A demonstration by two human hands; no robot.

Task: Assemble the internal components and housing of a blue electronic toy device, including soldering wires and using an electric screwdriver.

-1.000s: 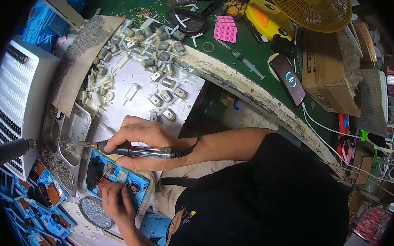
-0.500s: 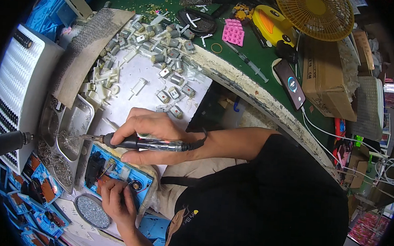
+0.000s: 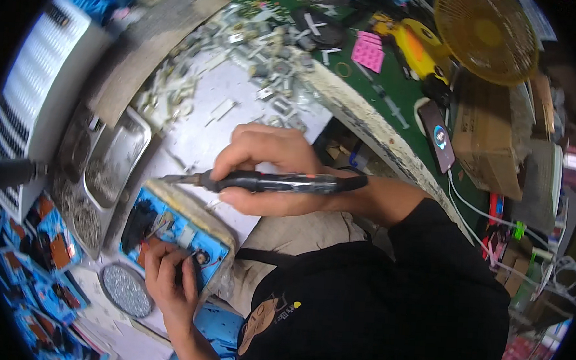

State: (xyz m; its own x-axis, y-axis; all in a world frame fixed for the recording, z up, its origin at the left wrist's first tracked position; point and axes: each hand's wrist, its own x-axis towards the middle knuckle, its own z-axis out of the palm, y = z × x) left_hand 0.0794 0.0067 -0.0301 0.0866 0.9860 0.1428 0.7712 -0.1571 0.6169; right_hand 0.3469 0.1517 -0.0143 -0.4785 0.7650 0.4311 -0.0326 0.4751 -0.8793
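Note:
My right hand point(image 3: 273, 154) is closed round a black corded electric screwdriver point(image 3: 288, 182), held level with its metal tip pointing left. That tip hangs near the far corner of an open blue plastic casing point(image 3: 217, 247). Inside the casing are dark parts, thin wires and a small round part. My left hand point(image 3: 170, 281) has its curled fingers over the near edge of the casing, gripping it; what the fingertips touch inside is hidden. A worn, pale padded edge point(image 3: 198, 209) runs along the casing's far side.
Metal trays point(image 3: 146, 131) with small metal pieces, apparently screws, stand left. Nearer is a dark oval dish point(image 3: 126, 290) of small silvery pieces. Small motors point(image 3: 282, 106) and white plastic parts lie beyond. A phone point(image 3: 437, 137), syringe point(image 3: 391, 104) and yellow fan point(image 3: 485, 37) are far right.
My right hand has drawn the screwdriver back from the metal tray, to the right and nearer the casing. My left hand stays at the casing. The whole view has shifted a little.

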